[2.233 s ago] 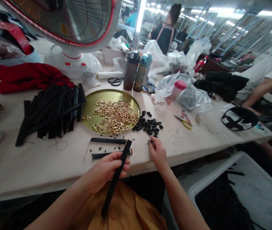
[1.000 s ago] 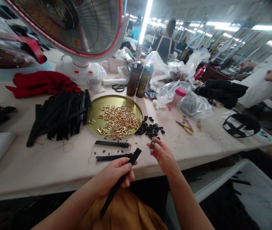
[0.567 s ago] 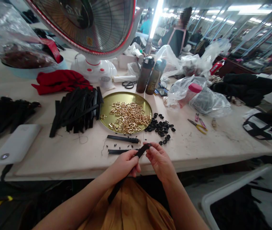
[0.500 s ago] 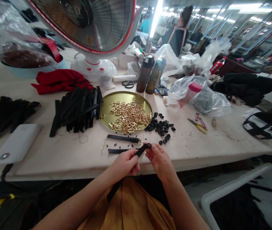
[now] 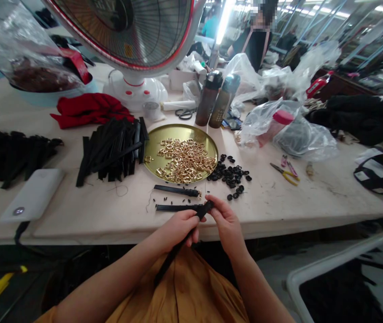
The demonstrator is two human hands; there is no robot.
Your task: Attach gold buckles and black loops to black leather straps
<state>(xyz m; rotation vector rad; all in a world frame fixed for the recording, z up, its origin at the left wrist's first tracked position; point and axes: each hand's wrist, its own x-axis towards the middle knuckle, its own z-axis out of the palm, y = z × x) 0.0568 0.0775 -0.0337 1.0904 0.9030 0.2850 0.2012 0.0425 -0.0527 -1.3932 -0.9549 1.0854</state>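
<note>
My left hand [image 5: 185,226] is closed around a black strap [image 5: 174,255], whose tail hangs down over my lap. At the strap's upper end, my right hand [image 5: 226,220] pinches the tip between thumb and fingers; its fingers partly hide what is there. Just beyond my hands lie two black straps, an upper strap [image 5: 174,190] with a gold buckle at its right end and a lower strap [image 5: 174,207]. Small black bits are scattered around them. Behind stands a gold tray [image 5: 154,134] heaped with gold buckles [image 5: 186,159]. Black rings [image 5: 231,176] lie to its right.
A pile of black straps [image 5: 110,150] lies left of the tray, near a white power bank [image 5: 33,195]. At the back are a fan [image 5: 137,92] and two bottles [image 5: 209,98]. Pliers [image 5: 283,172] lie right; a white bin [image 5: 295,287] stands below the table.
The strap's end has turned in my fingers, and the ring visible at its tip before is now hidden. My right fingers have closed in on it. The view has shifted slightly.
</note>
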